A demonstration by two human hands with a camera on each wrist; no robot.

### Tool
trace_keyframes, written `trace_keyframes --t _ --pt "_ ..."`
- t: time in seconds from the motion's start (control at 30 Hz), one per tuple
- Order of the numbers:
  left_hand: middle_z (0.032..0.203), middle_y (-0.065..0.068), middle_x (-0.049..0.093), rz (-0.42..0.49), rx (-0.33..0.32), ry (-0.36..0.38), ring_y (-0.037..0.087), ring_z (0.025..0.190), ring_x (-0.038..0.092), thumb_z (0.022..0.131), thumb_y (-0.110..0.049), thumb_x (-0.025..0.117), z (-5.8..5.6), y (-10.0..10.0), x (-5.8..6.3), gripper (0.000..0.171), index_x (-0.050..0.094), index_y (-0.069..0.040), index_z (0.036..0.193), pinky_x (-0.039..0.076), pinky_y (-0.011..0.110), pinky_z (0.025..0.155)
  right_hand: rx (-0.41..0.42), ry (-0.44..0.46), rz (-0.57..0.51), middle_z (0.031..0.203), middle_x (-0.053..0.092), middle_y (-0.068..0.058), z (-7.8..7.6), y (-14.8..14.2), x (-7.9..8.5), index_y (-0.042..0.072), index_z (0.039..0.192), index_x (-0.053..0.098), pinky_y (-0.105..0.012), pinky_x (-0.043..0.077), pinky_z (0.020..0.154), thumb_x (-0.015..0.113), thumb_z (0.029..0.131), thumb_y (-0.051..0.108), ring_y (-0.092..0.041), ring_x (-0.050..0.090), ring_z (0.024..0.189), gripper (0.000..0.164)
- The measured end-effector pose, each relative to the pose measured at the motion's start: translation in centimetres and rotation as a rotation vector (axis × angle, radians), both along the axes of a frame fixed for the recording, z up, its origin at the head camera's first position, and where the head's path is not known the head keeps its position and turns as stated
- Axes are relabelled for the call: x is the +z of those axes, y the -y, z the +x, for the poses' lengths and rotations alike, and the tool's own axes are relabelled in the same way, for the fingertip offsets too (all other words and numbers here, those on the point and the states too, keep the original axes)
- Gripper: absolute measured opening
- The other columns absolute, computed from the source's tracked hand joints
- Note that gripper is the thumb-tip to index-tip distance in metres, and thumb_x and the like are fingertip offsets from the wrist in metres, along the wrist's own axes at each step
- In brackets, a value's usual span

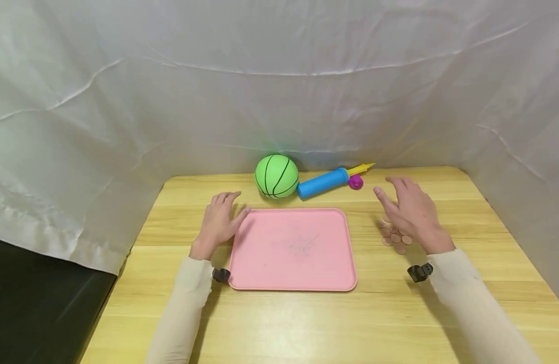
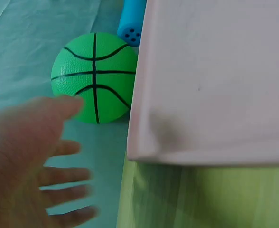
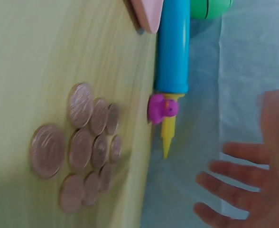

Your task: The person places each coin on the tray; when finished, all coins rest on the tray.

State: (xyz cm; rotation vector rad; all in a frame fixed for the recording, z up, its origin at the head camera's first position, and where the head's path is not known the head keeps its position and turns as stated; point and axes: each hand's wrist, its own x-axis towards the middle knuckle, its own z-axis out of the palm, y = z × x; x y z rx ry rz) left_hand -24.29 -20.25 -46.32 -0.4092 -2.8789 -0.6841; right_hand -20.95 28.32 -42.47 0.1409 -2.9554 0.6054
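My left hand (image 1: pixel 219 221) hovers by the upper left corner of a pink tray (image 1: pixel 307 275), fingers spread loosely and holding nothing. Beyond that hand sits a green ball with black basketball lines (image 1: pixel 277 176). My right hand (image 1: pixel 415 210) is over the table's right side, fingers extended and grasping nothing. Partly beneath it lies a cluster of copper-coloured coins (image 3: pixel 80 148), laid flat close together. A blue hand pump (image 1: pixel 323 183) with a yellow nozzle (image 1: pixel 361 169) rests to the right of the ball. Beside the nozzle is a small purple rubber duck (image 3: pixel 162 109).
The wooden table (image 1: pixel 279 328) ends at the back against a pale hanging cloth (image 1: pixel 279 101), which also closes off both sides. Dark marks show on the tray's surface. A small black device (image 1: pixel 221 275) is worn at the left wrist, another (image 1: pixel 420 272) at the right.
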Motion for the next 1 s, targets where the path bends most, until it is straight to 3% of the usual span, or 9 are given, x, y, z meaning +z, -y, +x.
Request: trace_keyframes --t 0.1,0.2,0.3,0.37,0.47,0.53,0.77,1.0 --pt "0.134 0.029 0.069 -0.006 -0.019 0.015 0.045 0.125 0.065 0.107 -0.034 0.069 0.3 0.5 -0.5 0.058 0.059 0.002 0.151 0.057 0.062 0.108 0.005 0.048 0.014 0.156 0.053 -0.032 0.4 -0.7 -0.6 -0.001 0.151 0.06 -0.075 0.054 0.102 0.043 0.113 0.059 -0.057 0.055 0.138 0.072" --pt "0.11 0.024 0.074 0.012 -0.042 0.04 0.036 0.099 0.07 0.107 -0.029 0.07 0.6 1.1 -1.0 0.052 0.063 0.004 0.146 0.063 0.053 0.089 0.023 0.082 0.016 0.151 0.057 -0.034 0.7 -1.5 -1.5 -0.003 0.144 0.066 -0.075 0.056 0.099 0.048 0.114 0.048 -0.058 0.058 0.132 0.062" --pt "0.091 0.014 0.073 0.073 -0.077 0.077 0.026 0.078 0.067 0.108 -0.025 0.066 0.6 1.8 -1.9 0.045 0.065 0.004 0.143 0.06 0.043 0.071 0.035 0.089 -0.001 0.147 0.06 -0.034 0.8 -2.3 -2.4 -0.005 0.141 0.067 -0.076 0.052 0.106 0.052 0.113 0.039 -0.059 0.058 0.132 0.054" --pt "0.079 0.007 0.068 0.128 -0.114 0.083 0.019 0.065 0.06 0.11 -0.025 0.061 0.0 2.7 -3.5 0.04 0.068 0.001 0.139 0.053 0.035 0.061 0.04 0.084 -0.01 0.144 0.062 -0.035 0.8 -2.8 -2.9 -0.006 0.14 0.067 -0.076 0.05 0.109 0.054 0.113 0.033 -0.059 0.059 0.131 0.049" --pt "0.07 0.001 0.061 0.211 -0.17 0.079 0.014 0.056 0.051 0.112 -0.021 0.055 -0.6 3.7 -5.4 0.034 0.069 -0.001 0.136 0.043 0.029 0.052 0.049 0.092 -0.021 0.138 0.067 -0.034 0.7 -3.2 -3.4 -0.005 0.138 0.069 -0.075 0.052 0.107 0.057 0.112 0.029 -0.058 0.063 0.126 0.044" --pt "0.069 0.001 0.061 0.263 -0.187 0.102 0.012 0.055 0.049 0.113 -0.019 0.053 -0.5 3.8 -5.8 0.034 0.069 -0.002 0.136 0.04 0.027 0.05 0.058 0.107 -0.028 0.132 0.071 -0.032 0.7 -3.4 -3.7 -0.003 0.137 0.07 -0.074 0.054 0.102 0.059 0.111 0.029 -0.056 0.066 0.121 0.043" --pt "0.074 0.011 0.068 0.371 -0.117 0.291 0.012 0.051 0.057 0.111 -0.008 0.057 1.2 2.7 -3.5 0.037 0.061 0.001 0.147 0.051 0.024 0.046 0.068 0.114 -0.051 0.119 0.077 -0.023 0.8 -3.5 -4.7 -0.002 0.133 0.071 -0.067 0.06 0.093 0.064 0.11 0.029 -0.044 0.072 0.109 0.039" --pt "0.078 0.015 0.067 0.423 -0.096 0.339 0.012 0.045 0.058 0.111 -0.006 0.058 1.4 2.2 -3.4 0.038 0.059 0.001 0.148 0.055 0.03 0.04 0.052 0.122 -0.05 0.123 0.076 -0.025 0.7 -3.5 -5.0 -0.002 0.135 0.07 -0.066 0.06 0.092 0.066 0.109 0.03 -0.045 0.072 0.11 0.042"
